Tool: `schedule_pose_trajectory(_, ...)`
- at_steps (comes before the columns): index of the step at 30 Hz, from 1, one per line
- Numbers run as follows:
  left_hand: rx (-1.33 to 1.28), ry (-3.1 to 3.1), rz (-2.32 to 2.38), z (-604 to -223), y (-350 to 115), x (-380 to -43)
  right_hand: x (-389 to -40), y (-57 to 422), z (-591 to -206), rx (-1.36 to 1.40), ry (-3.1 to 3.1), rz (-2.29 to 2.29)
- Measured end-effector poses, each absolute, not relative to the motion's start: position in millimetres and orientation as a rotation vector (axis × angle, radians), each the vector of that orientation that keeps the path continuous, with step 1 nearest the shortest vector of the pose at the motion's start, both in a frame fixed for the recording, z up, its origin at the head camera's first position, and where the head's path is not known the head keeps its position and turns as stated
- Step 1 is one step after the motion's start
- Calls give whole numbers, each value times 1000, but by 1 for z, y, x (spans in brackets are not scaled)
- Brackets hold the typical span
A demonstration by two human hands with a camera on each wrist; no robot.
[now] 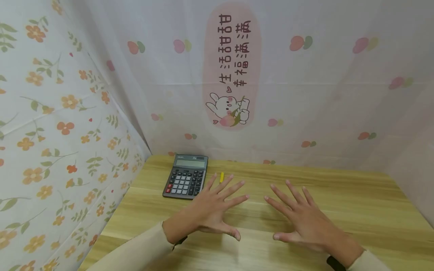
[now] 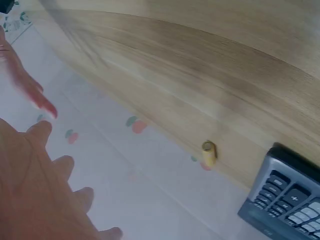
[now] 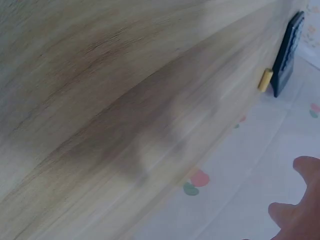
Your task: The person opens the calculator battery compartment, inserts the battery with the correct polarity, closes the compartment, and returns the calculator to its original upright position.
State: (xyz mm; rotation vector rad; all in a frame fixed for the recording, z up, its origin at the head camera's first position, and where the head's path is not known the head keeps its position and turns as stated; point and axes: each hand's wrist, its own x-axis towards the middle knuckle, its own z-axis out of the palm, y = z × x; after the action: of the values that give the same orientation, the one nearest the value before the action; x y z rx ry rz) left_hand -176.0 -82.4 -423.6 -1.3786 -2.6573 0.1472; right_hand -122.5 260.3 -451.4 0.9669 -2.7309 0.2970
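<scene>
My left hand [image 1: 214, 209] hovers over the table with its fingers spread, holding nothing. Just beyond its fingertips lies a small yellow cylinder [image 1: 222, 177], its kind unclear. A dark grey calculator [image 1: 185, 177] lies to the left of the cylinder, its lower right corner close to the left hand. My right hand [image 1: 306, 220] is also spread above the table, palm down, with nothing in it. In the left wrist view the cylinder [image 2: 209, 153] and the calculator [image 2: 287, 195] appear at the lower right. The right wrist view has the cylinder [image 3: 265, 80] beside the calculator [image 3: 288, 55].
The wood-grain table [image 1: 352, 199] runs back to a white curtain [image 1: 322, 98] printed with fruit, a rabbit and lettering. On the left hangs a flowered curtain [image 1: 68, 150] along the table's edge. A dark band [image 1: 335, 262] circles the right wrist.
</scene>
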Motion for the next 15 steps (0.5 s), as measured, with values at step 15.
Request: schedule_pose_trajectory(15, -1377, -2697, 120, -438, -71, -202, -149, 259, -463, 931, -2837, 280)
